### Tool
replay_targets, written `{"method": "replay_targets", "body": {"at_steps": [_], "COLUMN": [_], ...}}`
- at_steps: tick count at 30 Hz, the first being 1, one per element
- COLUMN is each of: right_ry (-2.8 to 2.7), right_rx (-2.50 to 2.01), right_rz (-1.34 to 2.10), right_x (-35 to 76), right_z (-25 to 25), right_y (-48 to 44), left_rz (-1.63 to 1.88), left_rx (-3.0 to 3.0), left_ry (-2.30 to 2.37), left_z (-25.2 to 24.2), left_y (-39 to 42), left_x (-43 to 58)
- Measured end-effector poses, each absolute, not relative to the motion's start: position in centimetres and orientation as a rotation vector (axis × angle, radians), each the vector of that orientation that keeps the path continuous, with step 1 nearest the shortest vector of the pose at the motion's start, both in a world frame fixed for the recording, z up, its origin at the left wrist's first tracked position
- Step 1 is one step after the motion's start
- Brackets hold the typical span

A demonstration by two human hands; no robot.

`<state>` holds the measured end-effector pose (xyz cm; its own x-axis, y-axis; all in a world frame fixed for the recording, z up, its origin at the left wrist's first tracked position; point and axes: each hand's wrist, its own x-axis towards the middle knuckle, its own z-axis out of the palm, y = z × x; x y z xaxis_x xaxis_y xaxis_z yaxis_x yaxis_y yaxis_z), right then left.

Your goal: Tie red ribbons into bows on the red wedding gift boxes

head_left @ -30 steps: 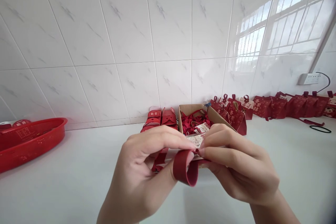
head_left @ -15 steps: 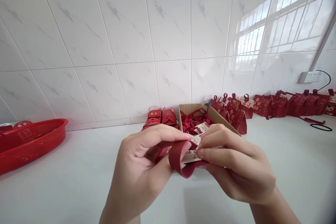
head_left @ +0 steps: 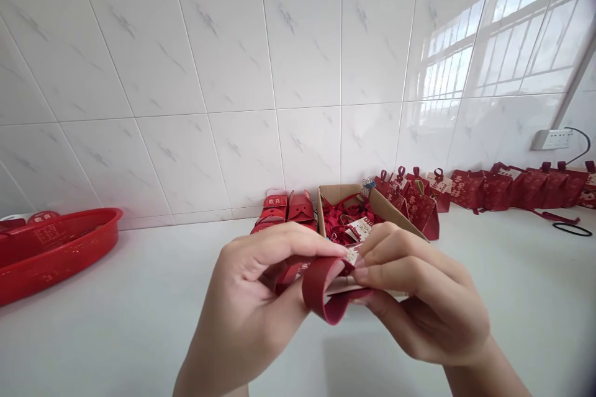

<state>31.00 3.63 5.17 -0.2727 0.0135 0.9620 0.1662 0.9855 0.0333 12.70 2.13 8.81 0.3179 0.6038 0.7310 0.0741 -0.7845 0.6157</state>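
While both hands are meeting at the centre of the head view, the left hand [head_left: 251,298] and the right hand [head_left: 428,304] are pinching a red strap [head_left: 321,288] between them, above the tabletop [head_left: 139,322] and in front of the cardboard box [head_left: 336,193].

The strap is showing as a flat, matte, dark red band. It is curling into an open loop, and the round of the loop is bulging down and toward the camera. Its long axis is running roughly left to right between the two hands, with both ends rising to the pinch point. A small pale printed tag [head_left: 352,254] is sitting at that point, partly hidden. A second red piece is lying under the left fingers; its form cannot be told.

The left fingers [head_left: 326,249] are closing together on the upper left end of the strap. The right fingers [head_left: 372,255] are clamping together on the strap and tag from the other side.

Behind the hands, the cardboard box is holding red shredded filling and more tags. Folded red cartons [head_left: 286,208] are standing just beside its left wall. Red gift bags [head_left: 493,189] are lining the tiled wall to the right. A red tray [head_left: 56,260] is resting well apart at the far left.
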Motion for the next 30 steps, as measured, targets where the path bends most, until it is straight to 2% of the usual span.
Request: {"method": "replay_targets", "body": {"at_steps": [11,19,24,30], "right_ry": [-1.828,-1.798,-1.775,-1.84], "right_rx": [-0.103,-0.078,-0.109,-0.341], "right_rz": [-0.124,-0.216,-0.24,-0.106], "right_x": [31.0,30.8,30.9,31.5], "right_z": [5.1,5.5,5.4,5.3], "right_y": [3.8,3.7,3.6,3.4], "left_rz": [1.429,1.227,1.379,1.497], "left_rx": [2.149,2.092,2.308,2.444], "left_ry": [0.511,0.366,0.31,0.286], "left_z": [8.6,8.4,8.0,8.0], "left_y": [2.1,2.0,3.0,3.5], "left_x": [12.6,11.9,11.7,12.3]}}
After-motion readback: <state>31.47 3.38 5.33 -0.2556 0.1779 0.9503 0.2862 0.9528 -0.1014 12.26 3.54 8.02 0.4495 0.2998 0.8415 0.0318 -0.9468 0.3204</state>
